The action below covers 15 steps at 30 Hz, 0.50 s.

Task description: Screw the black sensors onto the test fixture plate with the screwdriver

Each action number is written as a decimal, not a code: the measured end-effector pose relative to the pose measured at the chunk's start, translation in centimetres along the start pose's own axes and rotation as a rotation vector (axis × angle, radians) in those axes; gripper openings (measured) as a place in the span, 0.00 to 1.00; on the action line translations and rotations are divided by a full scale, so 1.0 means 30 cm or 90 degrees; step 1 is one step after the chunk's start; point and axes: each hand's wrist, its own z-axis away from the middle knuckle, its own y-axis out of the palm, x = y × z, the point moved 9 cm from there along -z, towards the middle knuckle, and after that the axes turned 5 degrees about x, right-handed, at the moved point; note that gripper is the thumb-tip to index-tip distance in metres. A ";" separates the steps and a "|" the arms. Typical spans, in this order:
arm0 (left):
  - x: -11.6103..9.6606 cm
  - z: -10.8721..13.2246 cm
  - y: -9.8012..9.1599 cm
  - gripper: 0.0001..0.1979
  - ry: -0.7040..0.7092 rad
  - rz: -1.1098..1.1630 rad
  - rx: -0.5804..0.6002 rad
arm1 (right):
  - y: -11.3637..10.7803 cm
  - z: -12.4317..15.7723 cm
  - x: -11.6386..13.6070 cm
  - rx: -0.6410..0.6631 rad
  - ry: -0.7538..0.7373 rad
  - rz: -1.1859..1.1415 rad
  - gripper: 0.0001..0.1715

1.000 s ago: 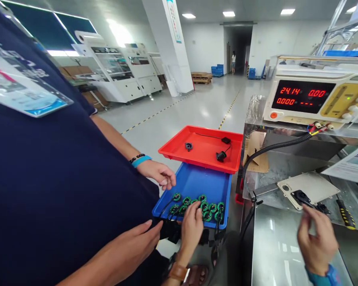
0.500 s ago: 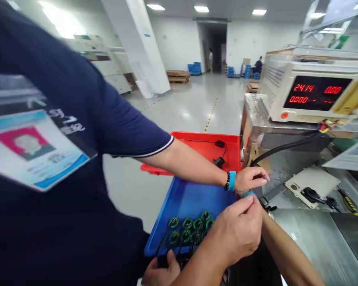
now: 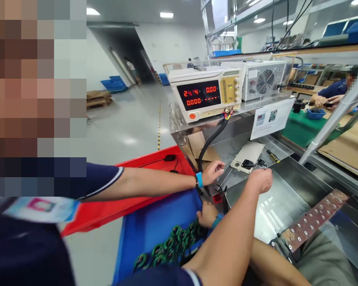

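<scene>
My left hand (image 3: 263,180) is closed in a fist above the metal work surface (image 3: 282,206), beside a beige plate (image 3: 248,157) with a black connector part (image 3: 247,163) on it. Whatever it may hold is hidden. Beneath my left forearm, my right hand (image 3: 208,214) reaches across to the blue tray (image 3: 161,208). A blue wristband (image 3: 217,221) circles the right wrist; the fingers are bent and partly hidden. Green ring-shaped parts (image 3: 176,242) with black leads lie in the tray, close to that hand.
A co-worker's hand (image 3: 214,172) with a blue wristband reaches in from the left. A red tray (image 3: 98,210), a power supply (image 3: 203,95) with a thick black cable (image 3: 210,141), a yellow-black screwdriver (image 3: 273,155) and a brown strip with round holes (image 3: 316,218) surround the work area.
The view has swung right, showing more bench. My left hand has moved from beside my right wristband out over the bench. My right hand now shows by the blue tray.
</scene>
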 end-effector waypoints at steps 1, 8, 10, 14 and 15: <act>0.035 0.000 0.016 0.09 -0.011 0.000 0.026 | 0.003 -0.021 0.013 0.024 -0.029 0.006 0.26; 0.141 0.013 0.116 0.14 -0.028 -0.040 0.103 | 0.025 -0.053 0.114 0.106 -0.281 0.056 0.22; 0.130 0.019 0.127 0.14 -0.027 -0.053 0.096 | 0.031 -0.064 0.120 0.123 -0.326 0.071 0.21; 0.097 0.015 0.119 0.11 -0.049 -0.079 0.067 | 0.041 -0.076 0.119 0.145 -0.362 0.094 0.22; 0.088 0.011 0.111 0.09 -0.059 -0.087 0.056 | 0.040 -0.073 0.121 0.147 -0.362 0.098 0.23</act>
